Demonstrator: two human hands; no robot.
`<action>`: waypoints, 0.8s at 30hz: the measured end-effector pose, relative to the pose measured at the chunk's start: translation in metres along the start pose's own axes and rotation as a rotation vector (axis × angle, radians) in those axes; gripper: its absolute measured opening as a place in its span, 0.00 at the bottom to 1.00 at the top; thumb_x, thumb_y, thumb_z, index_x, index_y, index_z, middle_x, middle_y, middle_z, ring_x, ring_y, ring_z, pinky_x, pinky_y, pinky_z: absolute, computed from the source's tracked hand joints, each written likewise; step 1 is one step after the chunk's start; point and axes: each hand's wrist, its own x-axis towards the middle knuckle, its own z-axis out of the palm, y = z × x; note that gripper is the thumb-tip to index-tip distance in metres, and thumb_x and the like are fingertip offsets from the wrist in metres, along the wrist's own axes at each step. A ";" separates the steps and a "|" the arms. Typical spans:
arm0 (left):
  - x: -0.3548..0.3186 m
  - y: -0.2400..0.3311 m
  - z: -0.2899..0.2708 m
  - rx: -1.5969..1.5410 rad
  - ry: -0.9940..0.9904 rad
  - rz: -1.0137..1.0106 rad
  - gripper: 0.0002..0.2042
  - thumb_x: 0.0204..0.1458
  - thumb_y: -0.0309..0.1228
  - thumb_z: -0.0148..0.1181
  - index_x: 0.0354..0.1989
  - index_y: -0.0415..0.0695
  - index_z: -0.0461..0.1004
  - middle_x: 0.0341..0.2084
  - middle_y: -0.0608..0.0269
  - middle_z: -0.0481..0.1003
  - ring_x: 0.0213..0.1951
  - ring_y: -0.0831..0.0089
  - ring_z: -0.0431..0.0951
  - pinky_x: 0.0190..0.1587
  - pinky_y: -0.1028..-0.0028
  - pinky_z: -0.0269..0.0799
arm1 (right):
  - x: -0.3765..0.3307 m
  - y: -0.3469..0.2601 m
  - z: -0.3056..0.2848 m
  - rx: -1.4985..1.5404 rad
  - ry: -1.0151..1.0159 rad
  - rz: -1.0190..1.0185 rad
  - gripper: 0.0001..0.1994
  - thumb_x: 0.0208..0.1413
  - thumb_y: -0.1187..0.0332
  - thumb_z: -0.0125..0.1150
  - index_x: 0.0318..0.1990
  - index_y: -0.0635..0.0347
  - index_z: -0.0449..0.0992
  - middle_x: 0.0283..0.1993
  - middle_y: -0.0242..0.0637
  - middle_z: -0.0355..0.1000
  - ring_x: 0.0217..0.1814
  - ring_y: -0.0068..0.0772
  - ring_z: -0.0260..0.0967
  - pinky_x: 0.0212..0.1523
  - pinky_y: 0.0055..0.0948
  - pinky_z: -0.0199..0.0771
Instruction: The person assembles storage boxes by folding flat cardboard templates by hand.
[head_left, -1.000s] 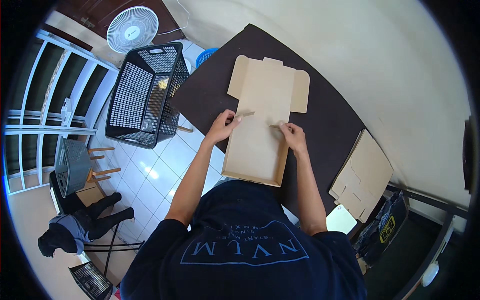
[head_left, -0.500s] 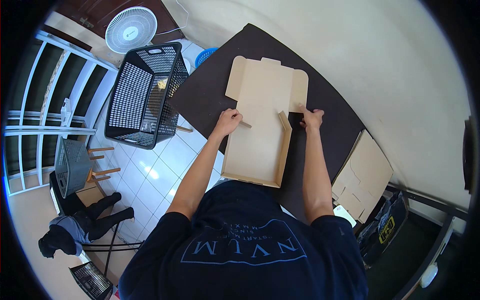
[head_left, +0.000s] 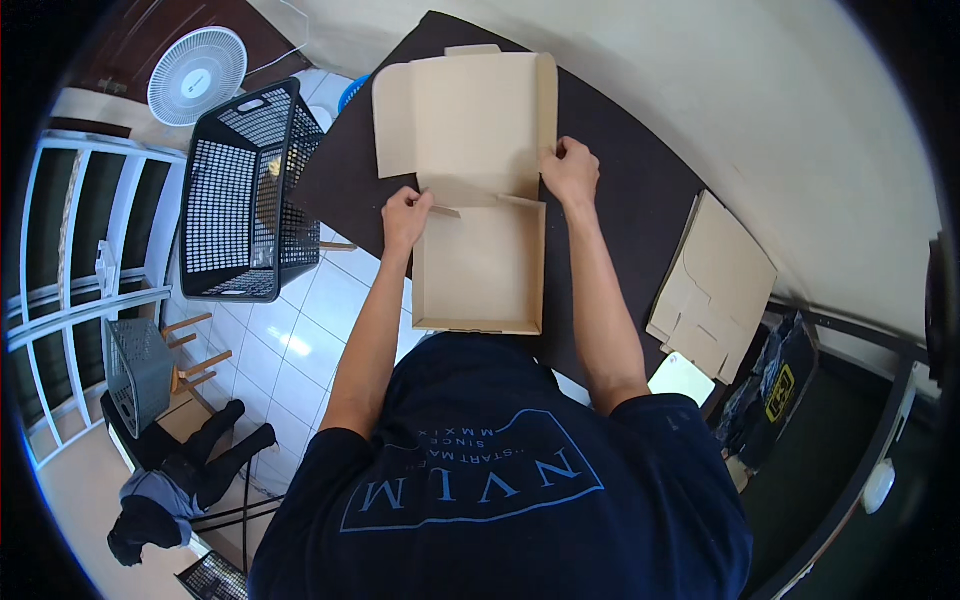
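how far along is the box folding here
Done: the flat brown cardboard box has its near tray formed, with side walls and front wall upright on the dark table. In hand: the left hand pinches a small flap at the left wall and the right hand grips the lid's right edge. Left: the lid lies open and flat, not closed. A stack of flat cardboard blanks waits at the right.

Around the dark table (head_left: 640, 215)
A black laundry basket (head_left: 240, 195) stands left of it, a white fan (head_left: 197, 75) beyond; flat cardboard sheets (head_left: 715, 285) lie at its right end.
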 end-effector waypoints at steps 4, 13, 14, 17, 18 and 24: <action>-0.008 0.001 0.007 -0.037 0.212 -0.027 0.23 0.42 0.41 0.72 0.36 0.34 0.71 0.26 0.53 0.77 0.31 0.64 0.79 0.40 0.66 0.75 | -0.037 -0.004 -0.005 0.034 -0.043 -0.075 0.15 0.51 0.65 0.60 0.44 0.64 0.75 0.39 0.56 0.77 0.45 0.61 0.75 0.49 0.50 0.74; -0.004 -0.023 0.017 -0.686 0.459 0.227 0.21 0.50 0.34 0.70 0.46 0.32 0.72 0.30 0.55 0.79 0.34 0.67 0.80 0.43 0.67 0.75 | -0.083 0.036 0.008 0.112 -0.023 -0.172 0.19 0.56 0.72 0.52 0.56 0.64 0.65 0.49 0.60 0.69 0.52 0.65 0.68 0.52 0.55 0.68; -0.006 -0.021 0.010 -0.685 0.458 0.223 0.21 0.50 0.34 0.70 0.46 0.32 0.72 0.30 0.55 0.79 0.34 0.67 0.80 0.43 0.67 0.75 | -0.086 0.040 0.009 0.127 -0.053 -0.162 0.19 0.56 0.73 0.52 0.56 0.64 0.64 0.48 0.60 0.68 0.52 0.65 0.67 0.52 0.55 0.67; -0.023 0.013 -0.019 -0.348 0.169 0.140 0.17 0.53 0.33 0.67 0.44 0.31 0.77 0.34 0.51 0.82 0.38 0.64 0.82 0.44 0.66 0.75 | -0.092 0.055 0.018 0.146 0.037 -0.229 0.20 0.55 0.75 0.53 0.57 0.65 0.63 0.48 0.60 0.68 0.50 0.64 0.67 0.51 0.56 0.66; -0.030 0.025 -0.021 -0.252 0.170 0.200 0.15 0.53 0.33 0.65 0.42 0.32 0.78 0.35 0.49 0.82 0.40 0.61 0.83 0.44 0.65 0.75 | -0.092 0.058 0.023 0.151 0.034 -0.237 0.20 0.55 0.75 0.53 0.57 0.65 0.63 0.48 0.60 0.68 0.50 0.64 0.67 0.51 0.56 0.66; -0.068 0.059 -0.032 -0.029 0.093 0.251 0.11 0.55 0.26 0.56 0.46 0.38 0.73 0.39 0.42 0.78 0.45 0.44 0.79 0.49 0.58 0.72 | -0.099 0.062 0.023 0.098 0.098 -0.268 0.11 0.54 0.76 0.53 0.44 0.70 0.73 0.45 0.60 0.72 0.47 0.65 0.67 0.50 0.55 0.67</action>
